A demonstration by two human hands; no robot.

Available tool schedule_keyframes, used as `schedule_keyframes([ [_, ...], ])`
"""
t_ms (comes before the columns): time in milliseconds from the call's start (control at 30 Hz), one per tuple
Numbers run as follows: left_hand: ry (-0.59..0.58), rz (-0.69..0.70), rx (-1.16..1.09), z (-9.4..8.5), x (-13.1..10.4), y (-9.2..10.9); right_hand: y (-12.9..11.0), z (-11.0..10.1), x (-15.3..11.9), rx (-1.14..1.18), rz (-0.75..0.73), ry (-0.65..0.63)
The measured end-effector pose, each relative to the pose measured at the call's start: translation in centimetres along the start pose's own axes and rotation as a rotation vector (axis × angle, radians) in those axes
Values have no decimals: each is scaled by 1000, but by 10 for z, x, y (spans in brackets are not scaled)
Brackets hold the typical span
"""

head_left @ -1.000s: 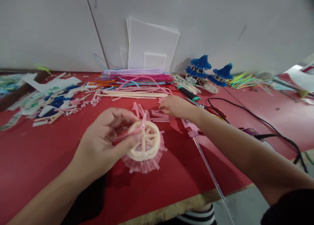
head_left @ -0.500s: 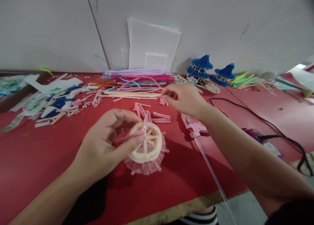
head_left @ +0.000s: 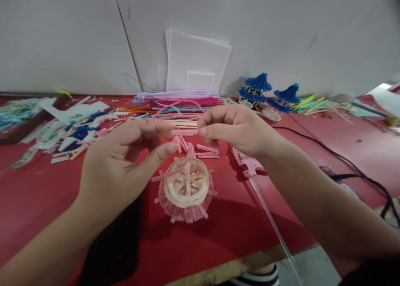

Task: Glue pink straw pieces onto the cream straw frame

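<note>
A short pink strip [head_left: 185,132] is pinched between the thumb and fingers of my right hand [head_left: 236,130]. Its other end reaches the fingertips of my left hand [head_left: 131,157], whose thumb and fingers are apart. Below the hands, a round cream wheel-like frame [head_left: 186,186] with spokes lies on the red table, ringed by a fringe of pink strips [head_left: 187,213]. Loose cut pink pieces [head_left: 208,154] lie just above the frame. A pink glue gun [head_left: 249,166] with a long clear glue stick rests to its right.
Bundles of coloured stems [head_left: 181,98] lie along the back near white sheets [head_left: 198,61]. Scraps [head_left: 78,130] cover the left. Two blue-roofed models [head_left: 258,84] stand at the back right, with a black cable [head_left: 337,152] nearby. A dark flat object [head_left: 114,240] lies at front left.
My left hand has let go of the round frame and risen toward my right hand. My right hand has moved slightly left, with a pink strip now visible in it.
</note>
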State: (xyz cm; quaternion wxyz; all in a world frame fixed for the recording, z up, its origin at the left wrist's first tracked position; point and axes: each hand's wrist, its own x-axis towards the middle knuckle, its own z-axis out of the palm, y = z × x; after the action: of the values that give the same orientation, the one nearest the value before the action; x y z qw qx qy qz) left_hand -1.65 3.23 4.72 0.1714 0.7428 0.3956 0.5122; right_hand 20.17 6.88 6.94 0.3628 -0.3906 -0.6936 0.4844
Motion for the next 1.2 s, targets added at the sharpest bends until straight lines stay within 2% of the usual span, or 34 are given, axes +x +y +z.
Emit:
schedule_keyframes([
  [100, 22, -55, 205, -1, 3, 10, -1, 4, -2, 65, -32, -34],
  [267, 76, -174, 194, -1, 3, 16, 3, 12, -5, 353, -118, 2],
  [400, 79, -186, 213, 1, 3, 17, 5, 19, -7, 459, -197, 39],
  [533, 37, -181, 189, 3, 3, 22, 3, 21, -9, 391, -371, 114],
  [700, 13, -85, 225, 2, 7, 25, -5, 19, -8, 99, -478, 165],
  [933, -111, 43, 250, -4, 15, 16, -4, 15, -3, -8, -533, 89],
  [1067, -227, 51, 241, -8, 22, 14, -1, 11, -5, 15, -487, 46],
  [1200, -239, 65, 295, -13, 29, 13, 4, 5, -7, 11, -493, 44],
])
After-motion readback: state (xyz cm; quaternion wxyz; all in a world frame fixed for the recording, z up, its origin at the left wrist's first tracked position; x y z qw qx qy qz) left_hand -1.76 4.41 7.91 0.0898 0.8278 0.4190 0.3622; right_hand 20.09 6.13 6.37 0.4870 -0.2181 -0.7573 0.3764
